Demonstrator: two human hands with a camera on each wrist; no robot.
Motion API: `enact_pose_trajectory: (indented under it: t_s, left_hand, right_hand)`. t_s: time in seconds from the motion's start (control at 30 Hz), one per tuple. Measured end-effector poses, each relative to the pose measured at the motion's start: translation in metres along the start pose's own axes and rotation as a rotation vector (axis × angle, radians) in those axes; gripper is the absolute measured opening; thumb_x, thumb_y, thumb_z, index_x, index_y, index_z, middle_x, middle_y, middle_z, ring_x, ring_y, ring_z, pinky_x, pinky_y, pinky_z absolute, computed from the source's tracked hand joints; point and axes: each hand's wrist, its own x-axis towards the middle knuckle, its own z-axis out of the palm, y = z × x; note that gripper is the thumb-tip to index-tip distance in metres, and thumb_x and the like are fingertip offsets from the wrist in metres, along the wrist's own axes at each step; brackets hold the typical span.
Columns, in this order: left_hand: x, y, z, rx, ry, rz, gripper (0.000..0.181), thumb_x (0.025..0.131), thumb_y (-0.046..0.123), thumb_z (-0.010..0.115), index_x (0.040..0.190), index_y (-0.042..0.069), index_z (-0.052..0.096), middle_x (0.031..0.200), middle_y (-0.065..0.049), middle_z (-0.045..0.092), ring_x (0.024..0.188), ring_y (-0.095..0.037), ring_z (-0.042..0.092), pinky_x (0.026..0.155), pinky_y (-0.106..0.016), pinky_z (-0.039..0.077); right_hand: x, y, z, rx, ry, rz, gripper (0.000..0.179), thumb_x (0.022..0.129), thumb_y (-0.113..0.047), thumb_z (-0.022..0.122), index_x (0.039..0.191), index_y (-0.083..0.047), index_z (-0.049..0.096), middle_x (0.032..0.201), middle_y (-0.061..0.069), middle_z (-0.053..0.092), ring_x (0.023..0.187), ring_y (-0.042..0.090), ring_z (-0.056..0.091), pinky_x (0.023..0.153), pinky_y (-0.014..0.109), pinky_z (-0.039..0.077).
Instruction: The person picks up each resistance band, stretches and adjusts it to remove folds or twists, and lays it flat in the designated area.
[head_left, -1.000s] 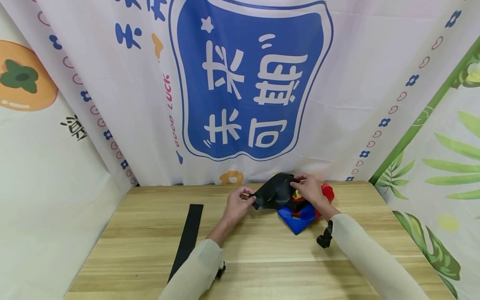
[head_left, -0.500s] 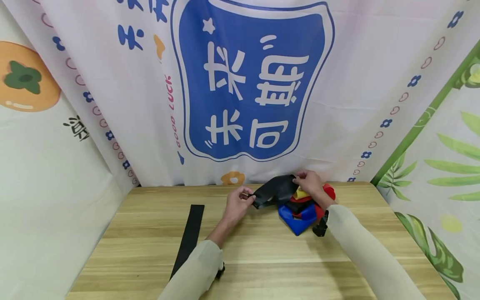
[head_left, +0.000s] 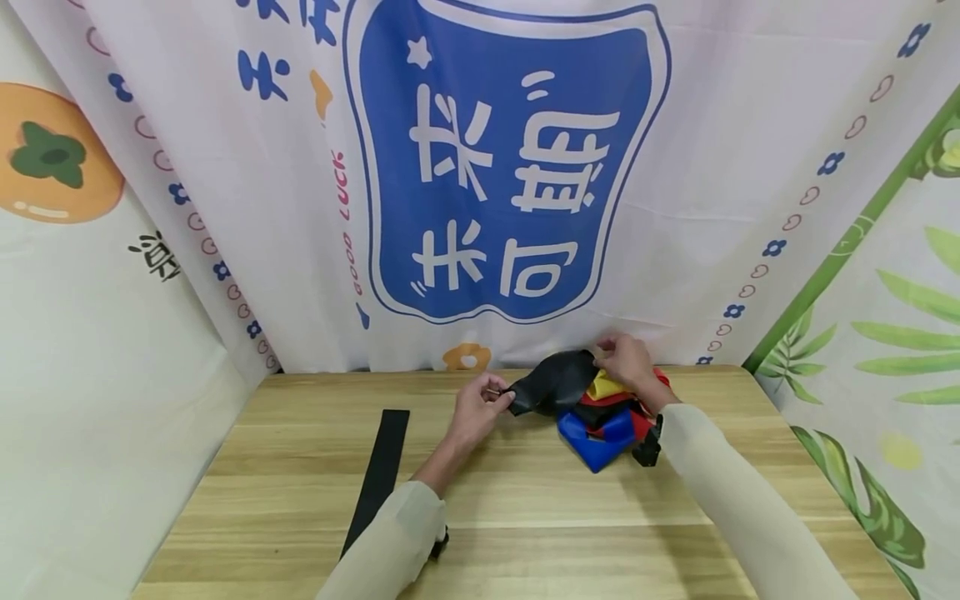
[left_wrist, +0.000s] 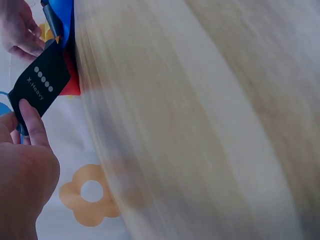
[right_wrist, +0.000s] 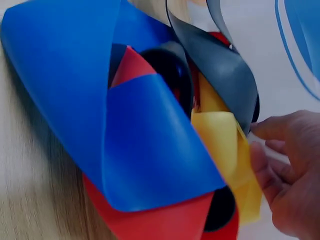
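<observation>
A black resistance band [head_left: 557, 382] printed "X-Heavy" spans between the hands at the table's back edge. My left hand [head_left: 477, 410] pinches its left end; in the left wrist view the thumb lies over the black band [left_wrist: 42, 80] just below the lettering. At the other end, my right hand [head_left: 628, 365] pinches the band's edge with thumb and forefinger. Beneath and beside it lies a tangled heap: a blue band [right_wrist: 150, 145], a yellow band [right_wrist: 217, 137] and a red band [right_wrist: 165, 220]. More black material shows inside the heap, partly hidden.
Another black band [head_left: 378, 467] lies flat and straight on the left of the wooden table [head_left: 525, 517], its near end hidden by the left sleeve. A printed white curtain [head_left: 712, 208] hangs right behind the table.
My right hand has shifted slightly right and away, drawing the black band's end along. More of the yellow band shows in the heap. The left hand stays nearly still.
</observation>
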Motion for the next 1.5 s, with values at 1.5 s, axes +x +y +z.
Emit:
enact_pose_trajectory:
  t_s: [1.5]
  left_hand:
    - [0.0, -0.002, -0.014, 0.117, -0.103, -0.031, 0.038, 0.086, -0.002, 0.085, 0.123, -0.002, 0.073, 0.105, -0.015, 0.071, 0.092, -0.025, 0.072, 0.069, -0.025, 0.059]
  right_hand:
    - [0.009, 0.017, 0.015, 0.121, -0.117, -0.056, 0.03, 0.1, -0.016, 0.073, 0.125, 0.001, 0.074, 0.124, 0.021, 0.073, 0.108, 0.035, 0.068, 0.091, 0.045, 0.057]
